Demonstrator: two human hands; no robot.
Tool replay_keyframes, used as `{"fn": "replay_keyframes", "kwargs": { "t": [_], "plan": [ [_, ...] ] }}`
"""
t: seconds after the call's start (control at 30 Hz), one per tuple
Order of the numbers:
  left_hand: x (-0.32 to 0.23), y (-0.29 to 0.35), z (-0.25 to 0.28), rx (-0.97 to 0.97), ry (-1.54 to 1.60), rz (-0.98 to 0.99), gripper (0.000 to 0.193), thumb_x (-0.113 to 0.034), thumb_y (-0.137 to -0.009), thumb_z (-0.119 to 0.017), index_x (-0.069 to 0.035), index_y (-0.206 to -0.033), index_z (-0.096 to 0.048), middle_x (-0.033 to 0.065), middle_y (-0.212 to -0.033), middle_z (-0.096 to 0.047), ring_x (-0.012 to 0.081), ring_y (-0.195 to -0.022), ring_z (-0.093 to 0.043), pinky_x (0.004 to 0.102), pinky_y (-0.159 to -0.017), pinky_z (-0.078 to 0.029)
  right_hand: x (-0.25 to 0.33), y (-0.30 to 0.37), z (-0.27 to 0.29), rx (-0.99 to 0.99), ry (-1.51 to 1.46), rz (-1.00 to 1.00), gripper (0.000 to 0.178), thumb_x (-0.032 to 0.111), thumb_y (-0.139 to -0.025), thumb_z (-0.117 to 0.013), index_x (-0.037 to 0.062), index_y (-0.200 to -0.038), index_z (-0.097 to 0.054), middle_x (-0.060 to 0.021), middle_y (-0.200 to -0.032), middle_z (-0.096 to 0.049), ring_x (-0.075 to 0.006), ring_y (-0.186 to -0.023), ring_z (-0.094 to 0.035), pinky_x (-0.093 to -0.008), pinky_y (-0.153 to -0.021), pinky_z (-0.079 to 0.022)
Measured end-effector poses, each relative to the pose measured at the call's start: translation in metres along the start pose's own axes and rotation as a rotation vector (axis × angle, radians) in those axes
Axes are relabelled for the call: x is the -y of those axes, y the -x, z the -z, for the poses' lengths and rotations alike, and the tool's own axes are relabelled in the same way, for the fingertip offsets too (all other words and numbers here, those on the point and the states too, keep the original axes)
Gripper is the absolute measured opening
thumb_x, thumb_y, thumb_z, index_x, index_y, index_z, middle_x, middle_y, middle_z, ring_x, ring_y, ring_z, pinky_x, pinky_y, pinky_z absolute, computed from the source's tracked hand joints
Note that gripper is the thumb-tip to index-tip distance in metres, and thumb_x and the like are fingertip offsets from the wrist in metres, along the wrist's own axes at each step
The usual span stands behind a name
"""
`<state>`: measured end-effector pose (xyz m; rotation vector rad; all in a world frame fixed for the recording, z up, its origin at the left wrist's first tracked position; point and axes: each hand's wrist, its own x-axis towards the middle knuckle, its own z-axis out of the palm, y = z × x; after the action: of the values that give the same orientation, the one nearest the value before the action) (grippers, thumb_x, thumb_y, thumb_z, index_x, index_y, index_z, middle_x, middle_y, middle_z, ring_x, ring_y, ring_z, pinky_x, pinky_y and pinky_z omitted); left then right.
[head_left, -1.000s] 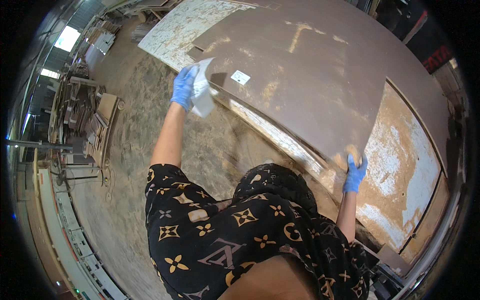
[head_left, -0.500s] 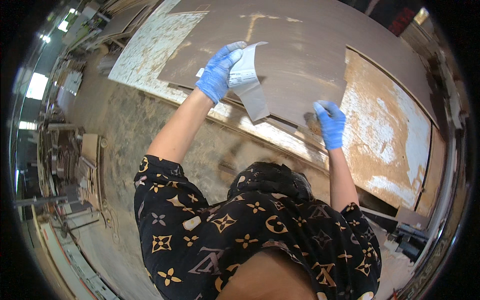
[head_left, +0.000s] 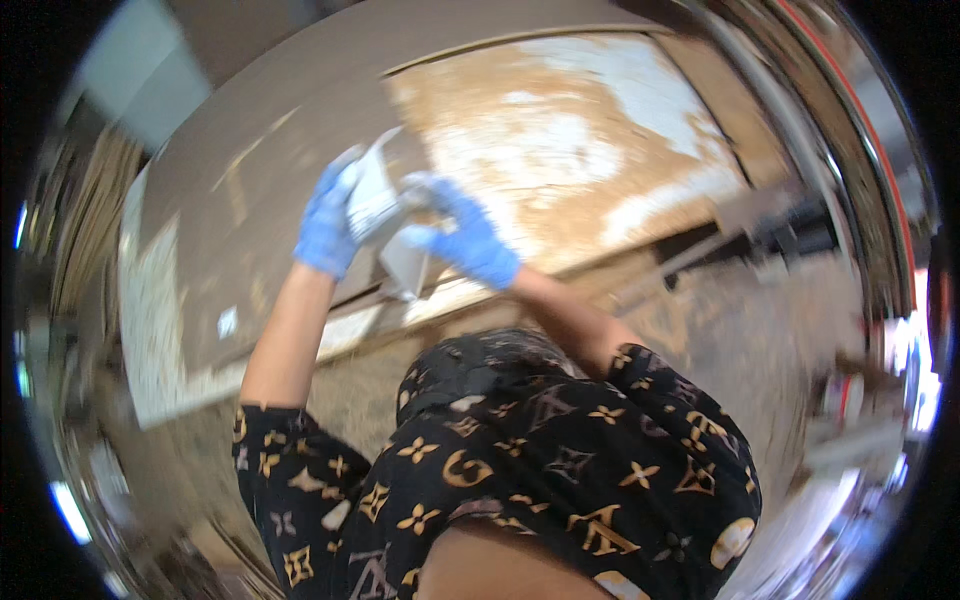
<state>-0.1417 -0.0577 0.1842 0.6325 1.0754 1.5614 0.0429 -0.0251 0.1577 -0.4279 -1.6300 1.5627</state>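
Observation:
A strip of white printed paper (head_left: 372,195) hangs in front of me, curled, its lower end dangling over the board's near edge. My left hand (head_left: 330,220), in a blue glove, pinches the upper part of this strip. Close on its right is my right hand (head_left: 462,238), gloved alike, with thumb and forefinger spread beside the paper. Blur hides whether its fingertips touch the strip. Beneath both hands lies a large brown board (head_left: 290,150) with pale dusty streaks. A small white label (head_left: 228,322) lies on its near left part.
Right of the brown board lies a white sheet (head_left: 570,140) coated with tan dust. Dark metal machine parts (head_left: 790,235) stand at the right, beside a long rail (head_left: 790,110). Stacked boards (head_left: 95,220) lean at the far left. Dusty concrete floor (head_left: 700,330) shows nearby.
My view has turned to the right. My right hand has come from the board's near right edge over to the paper, its fingers now spread. My left hand still holds the paper strip.

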Motion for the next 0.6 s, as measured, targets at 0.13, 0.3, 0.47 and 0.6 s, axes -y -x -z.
{"fn": "replay_keyframes", "kwargs": {
  "t": [0.13, 0.3, 0.47, 0.6],
  "plan": [
    [0.046, -0.006, -0.058, -0.073, -0.119, -0.103, 0.036, -0.018, -0.088, -0.052, -0.006, -0.121, -0.046, 0.0085, -0.112, -0.054, 0.0186, -0.098, -0.055, 0.0315, -0.083, -0.048, -0.004, 0.029, 0.025, -0.173, -0.051, -0.176, 0.047, 0.010, -0.078, -0.064, 0.0057, -0.121, -0.046, -0.0080, -0.102, -0.055, -0.0168, -0.092, -0.053, -0.0278, -0.081, -0.047],
    [0.103, 0.007, -0.097, 0.002, -0.106, -0.032, 0.036, -0.021, -0.087, -0.054, -0.006, -0.119, -0.046, 0.0085, -0.113, -0.051, 0.0180, -0.098, -0.053, 0.0306, -0.084, -0.047, -0.010, 0.080, 0.079, -0.264, 0.171, -0.272, 0.043, 0.009, -0.081, -0.058, 0.0010, -0.121, -0.046, -0.0102, -0.113, -0.054, -0.0189, -0.098, -0.055, -0.0296, -0.083, -0.048],
    [0.161, 0.039, -0.097, -0.047, -0.074, 0.007, 0.043, -0.017, -0.082, -0.060, -0.006, -0.121, -0.045, 0.0071, -0.111, -0.051, 0.0166, -0.099, -0.051, 0.0299, -0.087, -0.044, -0.032, 0.124, 0.112, -0.160, 0.083, -0.112, 0.048, -0.002, -0.076, -0.054, -0.0009, -0.122, -0.040, -0.0138, -0.118, -0.050, -0.0198, -0.108, -0.050, -0.0321, -0.090, -0.043],
    [0.174, 0.053, -0.102, -0.155, -0.123, 0.062, 0.040, -0.016, -0.082, -0.059, -0.007, -0.119, -0.046, 0.0068, -0.106, -0.051, 0.0151, -0.095, -0.051, 0.0280, -0.083, -0.045, -0.021, 0.131, 0.110, -0.141, 0.194, -0.208, 0.045, 0.004, -0.078, -0.056, 0.0013, -0.121, -0.043, -0.0144, -0.110, -0.055, -0.0190, -0.102, -0.054, -0.0310, -0.087, -0.044]
  ]
}}
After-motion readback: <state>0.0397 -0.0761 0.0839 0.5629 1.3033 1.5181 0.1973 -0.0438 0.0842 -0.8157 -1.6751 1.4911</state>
